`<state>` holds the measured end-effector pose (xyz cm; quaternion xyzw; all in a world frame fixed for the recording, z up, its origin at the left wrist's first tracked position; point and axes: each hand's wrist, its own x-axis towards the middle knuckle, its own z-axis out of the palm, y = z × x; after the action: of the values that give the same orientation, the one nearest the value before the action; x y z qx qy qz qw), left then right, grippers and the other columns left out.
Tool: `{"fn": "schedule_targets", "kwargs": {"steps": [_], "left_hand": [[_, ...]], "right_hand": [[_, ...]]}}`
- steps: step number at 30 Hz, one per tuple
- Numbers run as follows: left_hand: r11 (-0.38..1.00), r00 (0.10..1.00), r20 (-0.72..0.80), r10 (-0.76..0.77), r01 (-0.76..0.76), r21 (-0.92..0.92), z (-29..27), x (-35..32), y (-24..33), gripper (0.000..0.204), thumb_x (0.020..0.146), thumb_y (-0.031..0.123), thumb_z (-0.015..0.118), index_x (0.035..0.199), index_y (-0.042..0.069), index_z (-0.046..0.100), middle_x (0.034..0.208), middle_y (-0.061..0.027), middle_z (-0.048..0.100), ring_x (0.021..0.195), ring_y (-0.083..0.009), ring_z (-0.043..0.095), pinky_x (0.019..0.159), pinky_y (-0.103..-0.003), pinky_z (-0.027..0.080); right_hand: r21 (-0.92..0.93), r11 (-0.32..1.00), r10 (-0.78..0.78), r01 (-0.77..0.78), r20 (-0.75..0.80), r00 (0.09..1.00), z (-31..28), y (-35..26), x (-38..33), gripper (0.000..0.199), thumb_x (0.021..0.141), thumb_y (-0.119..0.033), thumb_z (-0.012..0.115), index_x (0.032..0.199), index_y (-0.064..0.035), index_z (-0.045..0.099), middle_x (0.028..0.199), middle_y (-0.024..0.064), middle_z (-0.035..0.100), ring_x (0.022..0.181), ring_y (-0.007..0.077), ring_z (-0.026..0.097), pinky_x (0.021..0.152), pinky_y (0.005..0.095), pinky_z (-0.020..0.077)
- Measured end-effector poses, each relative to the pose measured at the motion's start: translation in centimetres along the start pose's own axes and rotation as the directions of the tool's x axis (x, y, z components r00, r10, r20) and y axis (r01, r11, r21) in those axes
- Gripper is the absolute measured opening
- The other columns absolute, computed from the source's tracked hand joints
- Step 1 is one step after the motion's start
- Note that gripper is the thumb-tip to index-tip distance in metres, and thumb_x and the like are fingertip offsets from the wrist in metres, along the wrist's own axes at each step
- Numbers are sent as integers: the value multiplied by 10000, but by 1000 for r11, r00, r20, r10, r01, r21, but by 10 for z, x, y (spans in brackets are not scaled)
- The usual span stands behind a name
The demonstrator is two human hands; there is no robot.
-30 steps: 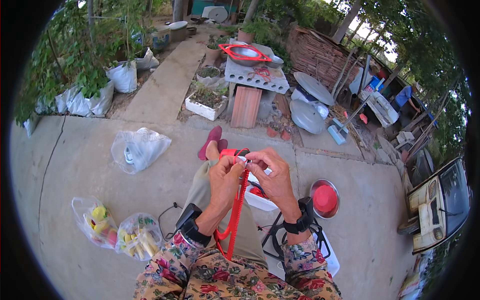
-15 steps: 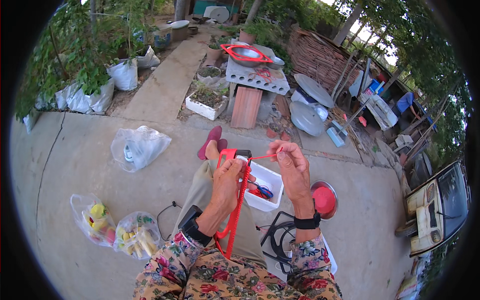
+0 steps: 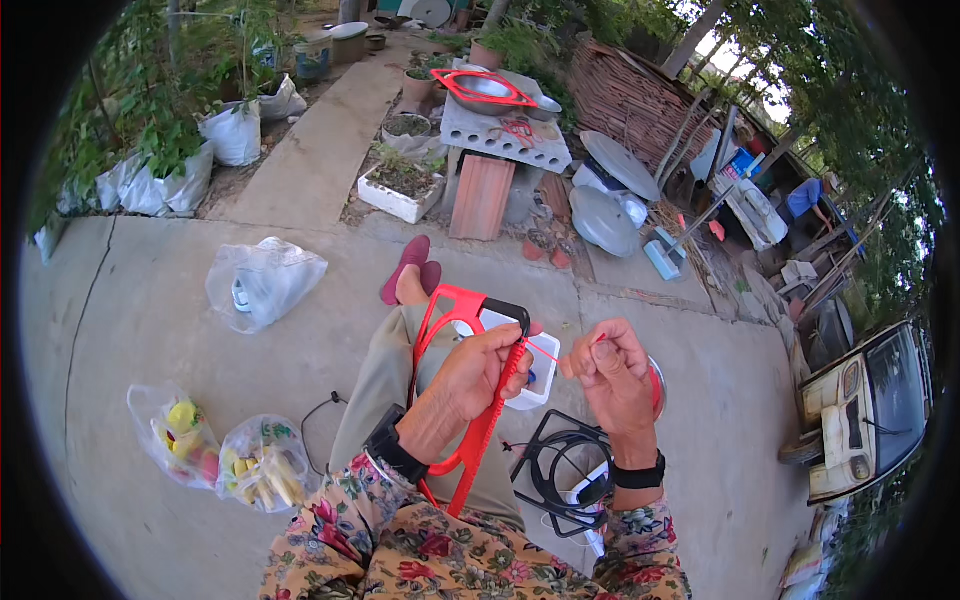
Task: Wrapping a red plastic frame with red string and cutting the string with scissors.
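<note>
A red flat frame [image 3: 462, 300] with a black section rests across my lap, standing up between my arms. My left hand [image 3: 475, 372] is closed on its right-hand side, near the corner where the black section meets the red edge. That edge is wrapped with red cord in close turns. A thin red cord [image 3: 545, 352] runs taut from this corner to my right hand [image 3: 612, 372], whose fingers are pinched closed on it. Below and partly behind my hands stands a white box [image 3: 540, 388], its contents mostly hidden.
Coiled black cable [image 3: 565, 475] lies on the ground at right, beside a metal bowl [image 3: 657, 388] half hidden by my right hand. Plastic bags [image 3: 265, 285] sit at left. Ahead is a block table [image 3: 500, 145] with a similar red frame. A person [image 3: 803, 200] bends far right.
Both hands and the frame have shifted a little to the right in the picture. The right hand has turned and stays closed on the cord. The view has shifted slightly.
</note>
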<state>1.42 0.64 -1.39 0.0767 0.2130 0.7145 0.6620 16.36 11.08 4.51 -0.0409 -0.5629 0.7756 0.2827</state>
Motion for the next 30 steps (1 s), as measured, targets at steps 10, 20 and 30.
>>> {"fn": "schedule_targets", "kwargs": {"steps": [10, 20, 30], "left_hand": [[994, 990, -97, -101, 97, -53, 0, 2, -4, 206, 844, 209, 495, 834, 17, 568, 645, -84, 571, 481, -189, 471, 435, -302, 319], [987, 958, -261, 118, -142, -74, 8, 7, -30, 135, 878, 95, 489, 932, -11, 553, 810, -110, 598, 640, -197, 571, 504, -318, 483], [909, 856, -311, 413, -407, 86, 17, 9, -40, 229, 898, 53, 574, 1110, -33, 578, 900, -88, 636, 740, -167, 654, 638, -307, 588]], "right_hand": [[-177, 984, 46, -34, 67, 997, 9, -15, -16, 125, 941, -121, 548, 990, -20, 494, 731, 41, 518, 630, 110, 444, 648, 299, 409], [-898, 412, -189, 155, 82, 978, 13, -17, 31, 76, 878, -98, 602, 890, -25, 586, 776, 58, 593, 685, 175, 539, 674, 314, 420], [-845, -163, 22, 509, 513, 858, 13, -14, 57, 77, 770, -84, 640, 819, -52, 591, 762, 83, 506, 786, 269, 496, 721, 374, 367]]}}
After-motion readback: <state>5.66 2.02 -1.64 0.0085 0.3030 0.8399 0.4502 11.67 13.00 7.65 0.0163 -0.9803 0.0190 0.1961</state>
